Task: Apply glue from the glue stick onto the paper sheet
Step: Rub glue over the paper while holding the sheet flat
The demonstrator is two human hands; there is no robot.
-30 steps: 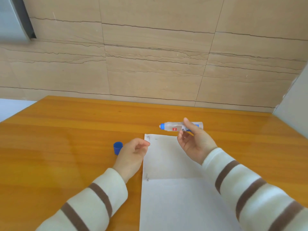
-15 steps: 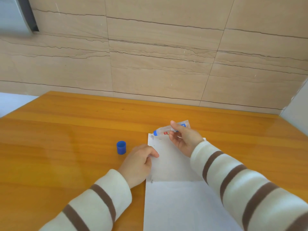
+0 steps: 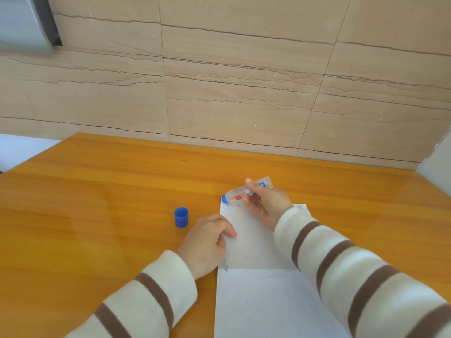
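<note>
One glue stick [image 3: 238,193] in the right hand's [image 3: 264,204] grip, left hand [image 3: 207,237] clenched on one paper sheet [image 3: 253,242], one cap [image 3: 181,217].

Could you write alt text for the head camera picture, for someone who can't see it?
A right hand tilts a clear glue tube, blue tip down, at the far left corner of a white paper sheet on an orange wooden table. The left hand rests on the paper's left edge, beside an upright blue cap.

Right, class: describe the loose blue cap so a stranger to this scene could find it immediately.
Start at the orange wooden table. Left of the white paper sheet, just beyond the left hand, stands the blue cap. It is the only loose, solid-blue item, touching nothing else.
</note>
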